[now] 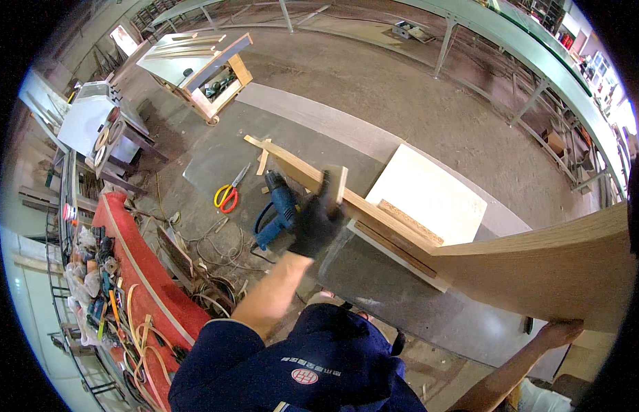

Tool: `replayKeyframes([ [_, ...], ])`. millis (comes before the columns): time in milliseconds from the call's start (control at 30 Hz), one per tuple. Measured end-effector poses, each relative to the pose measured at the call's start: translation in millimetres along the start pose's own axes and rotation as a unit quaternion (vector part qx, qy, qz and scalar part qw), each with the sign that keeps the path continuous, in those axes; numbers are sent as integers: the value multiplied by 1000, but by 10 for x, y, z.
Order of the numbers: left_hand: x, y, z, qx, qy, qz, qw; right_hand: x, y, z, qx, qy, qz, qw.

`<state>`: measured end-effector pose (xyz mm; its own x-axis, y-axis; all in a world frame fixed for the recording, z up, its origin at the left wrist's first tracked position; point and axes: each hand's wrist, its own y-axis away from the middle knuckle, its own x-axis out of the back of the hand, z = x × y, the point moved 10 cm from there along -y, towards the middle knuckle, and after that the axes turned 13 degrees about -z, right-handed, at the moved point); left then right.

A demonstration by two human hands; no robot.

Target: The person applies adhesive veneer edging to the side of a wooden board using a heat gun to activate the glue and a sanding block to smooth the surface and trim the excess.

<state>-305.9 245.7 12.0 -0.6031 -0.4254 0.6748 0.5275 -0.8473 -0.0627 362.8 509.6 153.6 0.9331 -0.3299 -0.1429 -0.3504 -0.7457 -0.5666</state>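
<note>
My left hand (317,223), in a black glove, is raised over the long wooden strip (302,169), somewhat blurred. Its fingers close on a small pale wood block (340,184). A blue power drill (283,202) lies just left of the glove on the dark tabletop. My bare right hand (562,334) grips the lower edge of a large curved-looking wooden panel (539,264) at the right; some of its fingers are hidden. The long strip meets the panel's near-left end. A pale board (432,189) lies flat beyond the strip, with a chipboard piece (410,221) on it.
Scissors (230,194) with red and yellow handles lie left of the drill. A red-topped bench (137,261) with tools and cords stands at the left. Loose cable (220,247) lies near it. A wheeled cart (196,75) and a green-topped long table (501,38) stand farther off.
</note>
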Motion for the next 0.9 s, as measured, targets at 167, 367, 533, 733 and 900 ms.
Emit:
replayKeyframes([
  [167, -1415, 353, 1047, 19, -55, -193, 980, -76, -8, 69, -10, 34, -45, 998],
  [367, -1163, 295, 834, -37, -49, -132, 989, 14, -63, -57, 91, 121, -85, 985],
  [533, -1088, 312, 953, 14, -13, -106, 994, -146, 1, -24, 7, 23, -42, 999],
  [733, -1394, 403, 1260, 7, -85, -160, 983, -87, 27, 10, 1, 24, -39, 999],
  [900, -1032, 236, 1050, 24, -66, -135, 988, -213, 93, -235, 4, 89, -22, 996],
])
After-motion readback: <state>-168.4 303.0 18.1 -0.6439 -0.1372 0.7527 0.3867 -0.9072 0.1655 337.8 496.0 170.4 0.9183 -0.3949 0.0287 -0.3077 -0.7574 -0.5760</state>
